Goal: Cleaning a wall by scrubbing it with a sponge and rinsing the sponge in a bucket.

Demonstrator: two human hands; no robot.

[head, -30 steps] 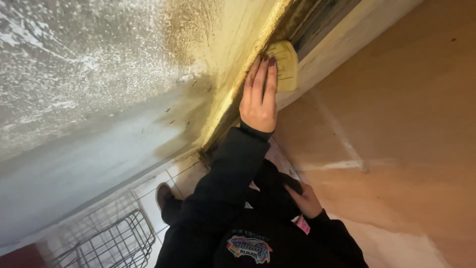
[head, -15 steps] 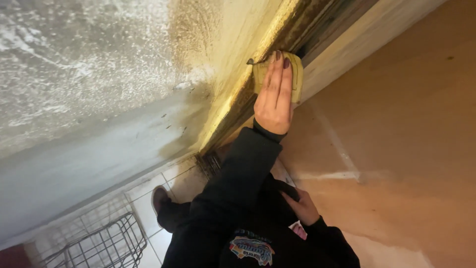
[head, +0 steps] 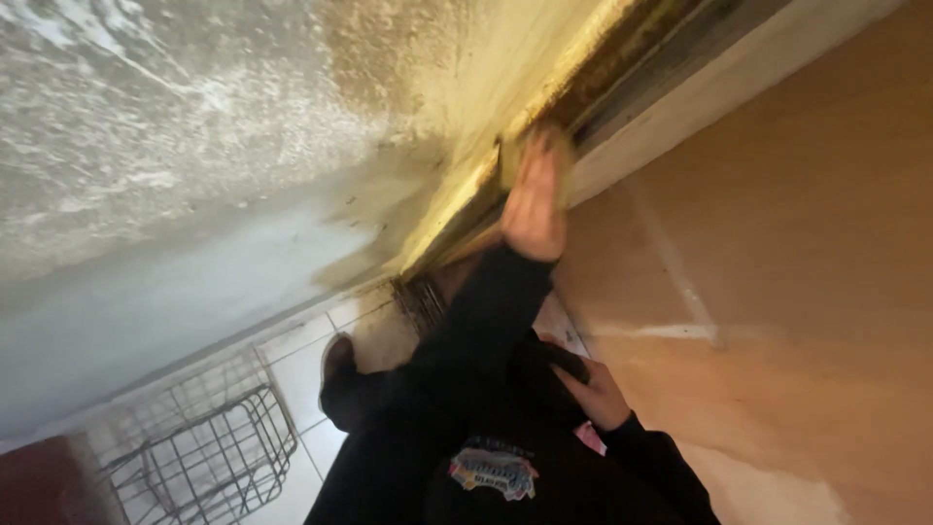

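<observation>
At the far left, low in the view, a white wire basket (head: 209, 442) stands on the pale tiled floor (head: 292, 365), set back against the foot of the wall and clear of the person's legs. Above it rises a rough, frosted-looking white wall surface (head: 175, 146), which turns yellow-brown with grime toward the corner, so the dirt is thickest just where the hand is working.

Next comes a dark shoe (head: 340, 384) planted on the tiles, and the black sleeve (head: 466, 331) that runs up from the body to the corner. At its end the left hand (head: 533, 199) lies flat, fingers stretched and together, pressing a yellowish sponge (head: 530, 156) against the stained seam between the wall and a dark track (head: 632, 63). The open palm spreads pressure over the whole pad rather than pinching it; the hand is motion-blurred, so its exact finger grip on the sponge's edge cannot be told.

Further right and lower, the right hand (head: 595, 394) rests against the person's own dark clothing near the waist, fingers loosely curled on a dark object (head: 569, 365); whether it truly grips that object is unclear. It looks parked there to keep out of the way. Rightmost, a smooth tan panel (head: 797, 292) fills the frame.
</observation>
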